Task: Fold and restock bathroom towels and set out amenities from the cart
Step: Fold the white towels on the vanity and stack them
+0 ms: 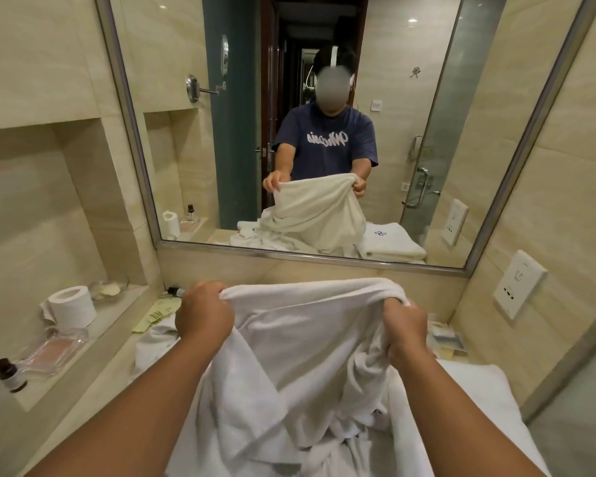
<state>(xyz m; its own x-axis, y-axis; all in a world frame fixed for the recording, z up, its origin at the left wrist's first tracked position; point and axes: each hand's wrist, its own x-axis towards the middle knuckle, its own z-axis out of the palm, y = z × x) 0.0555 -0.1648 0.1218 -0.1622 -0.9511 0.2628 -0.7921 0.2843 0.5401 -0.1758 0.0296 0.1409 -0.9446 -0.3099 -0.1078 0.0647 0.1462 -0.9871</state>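
1. Wall niche (28, 201), far left. On its ledge, from 7 o'clock to 1 o'clock, stand:
   - a small brown bottle (9, 375), upright;
   - a clear glass tray (54, 351), just beside the bottle;
   - a toilet paper roll (72, 306), upright;
   - a small glass dish (108, 289), near the roll.

2. Counter (90, 404). A pale yellow packet (154, 316) lies flat at 9 o'clock of the left hand. Crumpled white linen (155, 342) lies just below the packet.

3. Left hand (203, 316). The fingers are curled and pinch the top edge of the white towel (289, 339) at its left corner.

4. White towel. It is held raised above the counter, centre of view. The top edge spans between both hands and sags slightly. The body hangs down in loose folds toward 6 o'clock and reaches the linen beneath.

5. Right hand (405, 330). The fingers are closed tight around the bunched right corner of the towel.

6. Folded towel (468, 380). It lies flat on the counter at 4 o'clock of the right hand. Small flat packets (449, 339) lie at 2 o'clock of it.

7. Mirror (324, 257). It is mounted at 12 o'clock and reflects the person holding the towel.

8. Wall socket (519, 284). It is fitted to the right wall at 2 o'clock of the right hand.
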